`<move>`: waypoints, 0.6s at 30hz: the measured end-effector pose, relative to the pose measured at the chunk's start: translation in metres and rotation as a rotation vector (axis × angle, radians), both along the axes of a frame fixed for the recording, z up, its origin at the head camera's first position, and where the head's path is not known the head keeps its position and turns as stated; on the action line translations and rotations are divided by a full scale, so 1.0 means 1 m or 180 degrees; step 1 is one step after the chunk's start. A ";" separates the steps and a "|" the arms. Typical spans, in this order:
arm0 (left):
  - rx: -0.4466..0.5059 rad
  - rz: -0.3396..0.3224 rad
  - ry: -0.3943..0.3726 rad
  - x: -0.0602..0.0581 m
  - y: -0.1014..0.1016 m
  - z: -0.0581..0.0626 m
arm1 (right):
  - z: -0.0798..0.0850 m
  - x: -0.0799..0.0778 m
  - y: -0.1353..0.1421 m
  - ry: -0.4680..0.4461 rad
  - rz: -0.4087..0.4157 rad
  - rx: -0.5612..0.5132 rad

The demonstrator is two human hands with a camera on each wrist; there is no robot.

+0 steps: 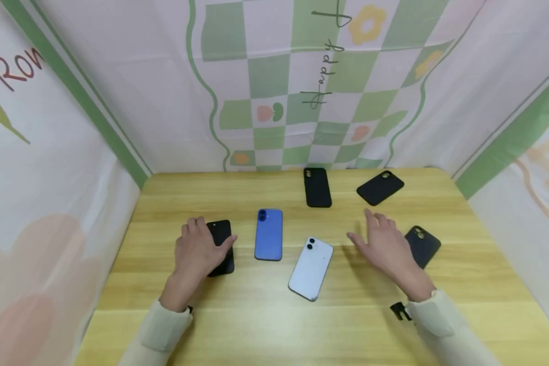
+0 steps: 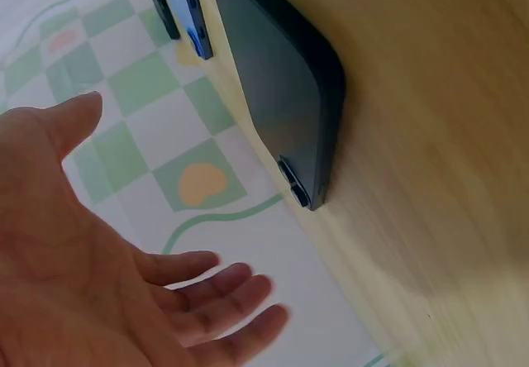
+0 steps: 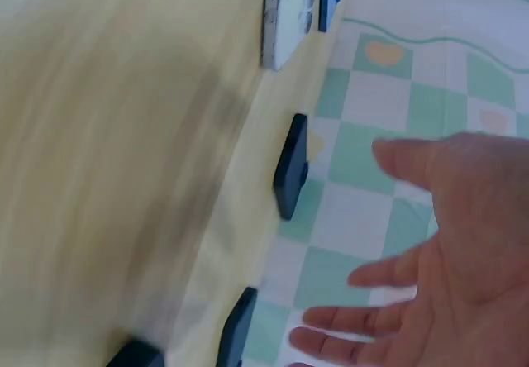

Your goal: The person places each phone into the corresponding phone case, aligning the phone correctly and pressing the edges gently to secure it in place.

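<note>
My left hand hovers over a black phone at the left of the table, covering part of it. In the left wrist view its fingers are spread and relaxed, apart from the black phone. My right hand is held above the table at the right, holding nothing, with its thumb out to the side. Beneath it, partly hidden, lies a dark phone case with a camera cutout. Between the hands lie a blue phone and, nearer to me, a tilted white phone, both back up.
Toward the back edge lie two more black phone cases, one upright and one slanted. The wooden table is walled at the back and sides by patterned cloth.
</note>
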State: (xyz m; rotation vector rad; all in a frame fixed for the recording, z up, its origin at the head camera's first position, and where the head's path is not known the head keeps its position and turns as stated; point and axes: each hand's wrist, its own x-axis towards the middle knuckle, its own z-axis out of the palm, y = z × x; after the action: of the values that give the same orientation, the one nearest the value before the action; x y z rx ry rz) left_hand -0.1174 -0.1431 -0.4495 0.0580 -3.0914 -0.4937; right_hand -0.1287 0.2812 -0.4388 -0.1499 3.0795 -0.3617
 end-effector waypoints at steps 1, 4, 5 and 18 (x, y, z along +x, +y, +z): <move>-0.0022 0.0055 -0.0038 0.000 0.000 0.000 | -0.001 0.001 0.005 -0.0043 -0.0105 -0.0028; -0.0104 0.0126 -0.0197 0.001 -0.002 -0.001 | -0.003 0.003 0.021 -0.0178 -0.0363 -0.0114; -0.0112 0.0148 -0.0257 0.001 -0.002 -0.002 | -0.003 0.004 0.027 -0.0224 -0.0410 -0.0134; -0.0248 0.0268 -0.0946 -0.001 0.002 -0.007 | -0.006 0.018 0.095 -0.0468 -0.0717 0.0254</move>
State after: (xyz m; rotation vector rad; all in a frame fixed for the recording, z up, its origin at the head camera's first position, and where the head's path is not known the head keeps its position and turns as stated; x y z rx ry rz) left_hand -0.1189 -0.1408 -0.4563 0.2851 -3.3748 -0.3937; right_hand -0.1111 0.3762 -0.4444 0.2179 2.9636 -0.2440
